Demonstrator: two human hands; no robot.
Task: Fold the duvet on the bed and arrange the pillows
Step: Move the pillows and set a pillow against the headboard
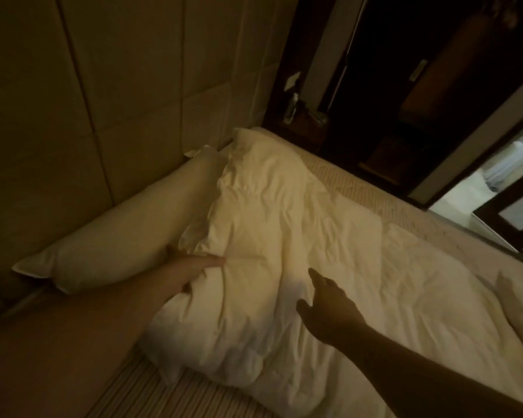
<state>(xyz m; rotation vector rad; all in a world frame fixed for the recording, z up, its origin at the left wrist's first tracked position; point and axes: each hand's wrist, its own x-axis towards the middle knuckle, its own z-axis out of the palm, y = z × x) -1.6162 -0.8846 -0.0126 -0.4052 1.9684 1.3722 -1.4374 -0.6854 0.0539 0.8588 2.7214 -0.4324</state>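
Observation:
A crumpled white duvet [314, 251] lies across the striped mattress [163, 396], bunched thick at its near left end. A long white pillow [127, 236] leans against the padded headboard on the left. My left hand [191, 270] grips the bunched edge of the duvet beside the pillow, fingers dug into the fabric. Just above the duvet's middle, my right hand [326, 306] hovers in shadow with fingers spread and relaxed, holding nothing.
A padded beige headboard [118, 101] fills the upper left. A dark wooden nightstand [299, 116] with a bottle stands past the bed's far corner. A dark wardrobe and a lit doorway [480, 200] are at the right.

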